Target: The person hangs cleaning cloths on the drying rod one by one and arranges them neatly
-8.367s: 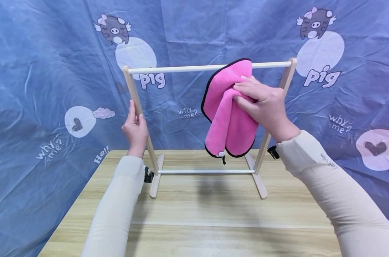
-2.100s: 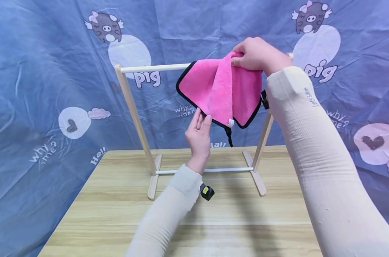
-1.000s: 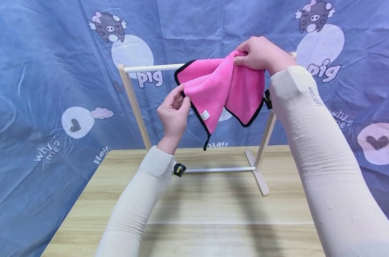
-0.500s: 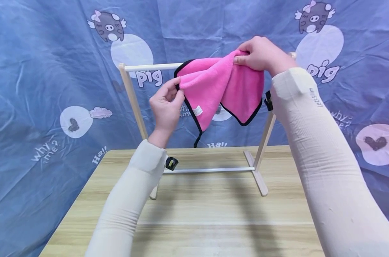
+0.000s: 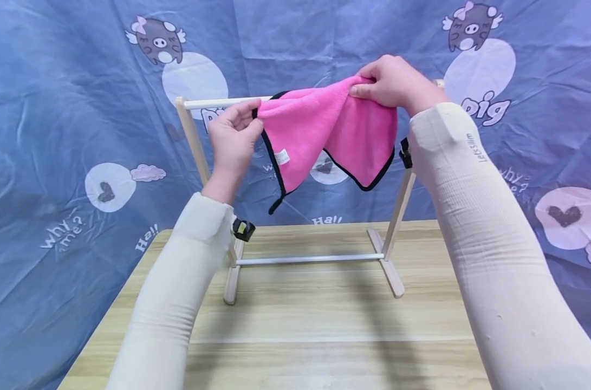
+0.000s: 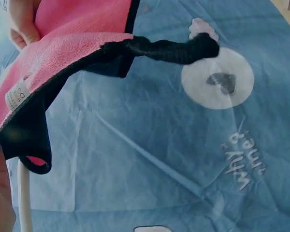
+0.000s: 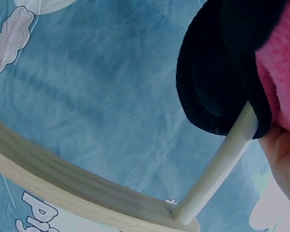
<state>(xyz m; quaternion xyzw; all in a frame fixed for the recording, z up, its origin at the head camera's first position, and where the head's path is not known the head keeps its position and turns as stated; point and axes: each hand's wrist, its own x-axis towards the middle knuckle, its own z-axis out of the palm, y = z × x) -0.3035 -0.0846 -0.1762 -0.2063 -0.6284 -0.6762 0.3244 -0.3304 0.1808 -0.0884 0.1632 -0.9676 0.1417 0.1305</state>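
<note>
Blue printed curtain (image 5: 295, 32) right across the back, and below it the wood-grain desk (image 5: 324, 325)! Standing on that, the wooden rack (image 5: 400, 211), and here's the pink cloth (image 5: 300, 130), black-edged, slung over the top bar (image 5: 222, 103). Right hand (image 5: 397, 84): its grip pinches the cloth up by the bar. Left hand (image 5: 233, 138): its grip pinches the dark-trimmed edge, fabric slanting between the two! White label (image 5: 282, 157) facing out, black tab (image 5: 275, 206) dangling at the corner.
</note>
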